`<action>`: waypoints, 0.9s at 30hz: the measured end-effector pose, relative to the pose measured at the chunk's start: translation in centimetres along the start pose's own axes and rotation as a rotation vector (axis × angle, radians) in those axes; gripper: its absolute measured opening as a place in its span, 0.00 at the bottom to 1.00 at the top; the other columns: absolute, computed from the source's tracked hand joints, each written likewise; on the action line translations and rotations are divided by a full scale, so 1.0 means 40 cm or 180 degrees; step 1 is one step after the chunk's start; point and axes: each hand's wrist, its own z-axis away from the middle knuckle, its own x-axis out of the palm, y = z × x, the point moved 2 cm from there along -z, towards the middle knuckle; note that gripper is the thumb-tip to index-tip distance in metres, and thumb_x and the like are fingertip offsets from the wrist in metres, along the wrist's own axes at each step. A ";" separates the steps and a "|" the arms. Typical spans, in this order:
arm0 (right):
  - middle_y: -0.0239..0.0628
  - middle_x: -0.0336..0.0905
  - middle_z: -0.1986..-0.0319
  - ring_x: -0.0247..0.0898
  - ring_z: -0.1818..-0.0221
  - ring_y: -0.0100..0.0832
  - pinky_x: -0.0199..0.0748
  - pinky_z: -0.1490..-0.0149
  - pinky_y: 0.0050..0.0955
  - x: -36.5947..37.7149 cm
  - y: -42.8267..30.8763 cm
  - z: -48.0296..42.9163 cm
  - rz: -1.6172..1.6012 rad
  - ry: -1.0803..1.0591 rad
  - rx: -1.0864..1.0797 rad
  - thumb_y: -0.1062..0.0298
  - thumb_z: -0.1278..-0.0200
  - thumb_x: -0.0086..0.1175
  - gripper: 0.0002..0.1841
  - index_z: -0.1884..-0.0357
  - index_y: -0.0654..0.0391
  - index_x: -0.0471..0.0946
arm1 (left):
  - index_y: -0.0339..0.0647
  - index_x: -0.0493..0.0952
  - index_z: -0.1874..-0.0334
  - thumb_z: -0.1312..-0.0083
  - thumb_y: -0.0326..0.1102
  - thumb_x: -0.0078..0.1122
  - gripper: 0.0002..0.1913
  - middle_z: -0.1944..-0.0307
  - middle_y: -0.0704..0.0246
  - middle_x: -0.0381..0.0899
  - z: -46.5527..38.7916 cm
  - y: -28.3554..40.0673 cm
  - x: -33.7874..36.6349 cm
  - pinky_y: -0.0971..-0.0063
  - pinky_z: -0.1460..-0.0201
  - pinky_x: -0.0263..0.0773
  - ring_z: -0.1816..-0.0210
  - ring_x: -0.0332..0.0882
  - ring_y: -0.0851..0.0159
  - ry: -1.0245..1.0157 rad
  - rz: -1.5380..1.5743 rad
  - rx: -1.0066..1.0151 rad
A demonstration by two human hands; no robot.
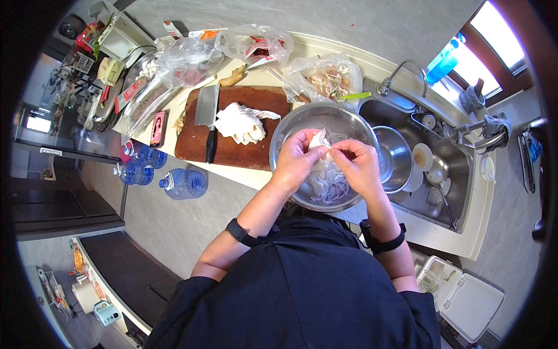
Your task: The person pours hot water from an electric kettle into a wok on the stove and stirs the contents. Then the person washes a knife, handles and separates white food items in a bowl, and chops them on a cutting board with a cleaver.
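Observation:
Above a large stainless steel bowl (283, 131), my left hand (298, 155) pinches a soft white piece of food (319, 138), possibly squid. The fingertips of my right hand (355, 161) grip the same piece from the other side. More pale, stringy pieces (329, 185) with purplish strands lie in the bowl below my hands. Left of the bowl, a wooden cutting board (248, 158) carries a heap of white pieces (242, 123) and a cleaver (206, 109), whose black handle points towards me.
A plastic bag of food scraps (329, 80) and a piece of ginger (233, 76) lie behind the board and bowl. At right, the sink (457, 192) holds a smaller metal bowl (392, 161) and a skimmer (437, 171). A phone (158, 128) lies left of the board; large water bottles (185, 184) stand on the floor.

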 end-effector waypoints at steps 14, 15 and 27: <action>0.36 0.81 0.75 0.72 0.77 0.21 0.69 0.70 0.22 0.040 -0.031 0.007 0.1162 0.0332 -0.0709 0.72 0.47 0.63 0.05 0.68 0.60 0.83 | 0.31 0.77 0.52 0.39 0.23 0.57 0.13 0.65 0.70 0.81 -0.007 -0.024 -0.001 0.83 0.60 0.71 0.67 0.76 0.76 0.0429 0.0333 -0.0157; 0.36 0.81 0.76 0.72 0.77 0.21 0.69 0.70 0.22 0.042 -0.029 0.006 0.1072 0.0327 -0.0644 0.72 0.47 0.63 0.05 0.68 0.60 0.83 | 0.31 0.77 0.51 0.39 0.23 0.57 0.13 0.65 0.70 0.80 -0.008 -0.026 -0.004 0.83 0.60 0.71 0.67 0.76 0.76 0.0464 0.0347 -0.0163; 0.24 0.77 0.78 0.65 0.76 0.14 0.64 0.71 0.17 0.001 0.015 -0.023 0.0011 0.0281 0.0159 0.72 0.39 0.60 0.06 0.64 0.63 0.82 | 0.32 0.75 0.47 0.38 0.25 0.61 0.16 0.58 0.66 0.82 -0.019 -0.010 -0.015 0.79 0.53 0.73 0.60 0.79 0.73 -0.0160 0.0929 -0.0532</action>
